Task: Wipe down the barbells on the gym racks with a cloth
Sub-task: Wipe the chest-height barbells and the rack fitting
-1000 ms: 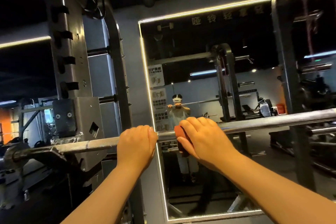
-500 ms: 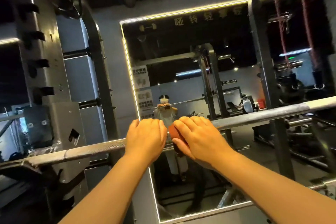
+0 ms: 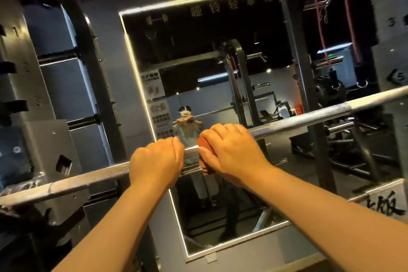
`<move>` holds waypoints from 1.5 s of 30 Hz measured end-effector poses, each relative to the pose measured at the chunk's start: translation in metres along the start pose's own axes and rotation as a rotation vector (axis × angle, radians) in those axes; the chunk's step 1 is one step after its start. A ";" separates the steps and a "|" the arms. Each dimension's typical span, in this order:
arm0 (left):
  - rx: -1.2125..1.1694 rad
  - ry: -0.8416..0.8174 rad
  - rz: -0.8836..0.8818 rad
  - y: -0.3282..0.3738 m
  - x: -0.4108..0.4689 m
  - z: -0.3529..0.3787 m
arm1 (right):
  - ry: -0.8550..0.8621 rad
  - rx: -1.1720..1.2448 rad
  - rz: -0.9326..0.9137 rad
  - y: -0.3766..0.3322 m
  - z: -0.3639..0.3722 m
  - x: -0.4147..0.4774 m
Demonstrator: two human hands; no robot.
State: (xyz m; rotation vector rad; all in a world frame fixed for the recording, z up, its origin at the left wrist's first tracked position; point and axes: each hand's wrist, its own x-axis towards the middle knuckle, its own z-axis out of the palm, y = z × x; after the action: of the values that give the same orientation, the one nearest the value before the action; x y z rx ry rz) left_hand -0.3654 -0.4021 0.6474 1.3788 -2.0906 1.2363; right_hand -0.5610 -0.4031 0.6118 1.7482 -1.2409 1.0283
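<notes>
A long steel barbell (image 3: pixel 309 120) runs across the view from lower left to upper right, resting on the rack. My left hand (image 3: pixel 156 161) grips the bar near its middle, fingers curled over the top. Just to its right, my right hand (image 3: pixel 229 150) wraps an orange-red cloth (image 3: pixel 204 147) round the bar. Only a small strip of the cloth shows by my thumb; the rest is hidden under my palm. A short shiny stretch of bar separates the two hands.
A grey rack upright (image 3: pixel 39 139) with hooks holds the bar's left end. Another dark upright (image 3: pixel 306 95) stands at the right. Behind the bar a lit-edged wall mirror (image 3: pixel 220 73) reflects me and the gym. Red bands (image 3: pixel 320 17) hang at top right.
My view has swung left and tilted, so the bar now slopes more steeply. Both hands keep their grip; the gap between them first closed, then opened a little again.
</notes>
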 end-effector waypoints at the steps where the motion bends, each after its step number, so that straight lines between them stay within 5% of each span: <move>1: 0.016 -0.012 0.012 -0.001 0.000 0.001 | -0.019 0.014 -0.021 0.013 -0.004 -0.003; 6: -0.014 0.039 0.023 -0.001 0.000 0.002 | 0.132 0.044 0.269 0.085 -0.025 -0.031; 10: 0.000 0.056 -0.012 0.000 0.002 0.006 | 0.162 0.054 0.536 0.067 -0.025 -0.025; 15: 0.017 0.067 -0.035 -0.001 0.000 0.008 | -0.083 0.028 0.247 0.003 -0.014 -0.008; 19: 0.015 0.053 -0.022 -0.006 0.002 0.009 | -0.179 0.045 0.103 0.037 -0.029 -0.009; 24: 0.027 -0.008 -0.035 -0.002 -0.001 0.001 | 0.014 -0.043 0.407 0.108 -0.043 -0.033; 27: -0.047 -0.050 -0.101 0.007 0.006 -0.004 | 0.098 -0.001 0.586 0.092 -0.035 -0.025; 31: -0.148 -0.047 -0.072 0.045 0.024 -0.013 | -0.031 0.098 0.292 0.049 -0.024 -0.022; 36: -0.181 -0.026 -0.066 0.074 0.043 -0.018 | -0.095 0.039 0.060 0.110 -0.038 -0.031; 42: -0.189 -0.030 -0.055 0.075 0.044 -0.019 | -0.001 -0.034 0.470 0.216 -0.061 -0.064; 45: -0.181 -0.062 -0.046 0.085 0.054 -0.024 | 0.156 -0.092 0.653 0.197 -0.062 -0.048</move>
State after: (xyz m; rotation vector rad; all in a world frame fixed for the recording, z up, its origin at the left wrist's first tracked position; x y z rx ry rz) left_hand -0.4688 -0.4011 0.6570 1.3905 -2.1404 0.9712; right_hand -0.7716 -0.3795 0.6163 1.1757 -1.7724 1.4086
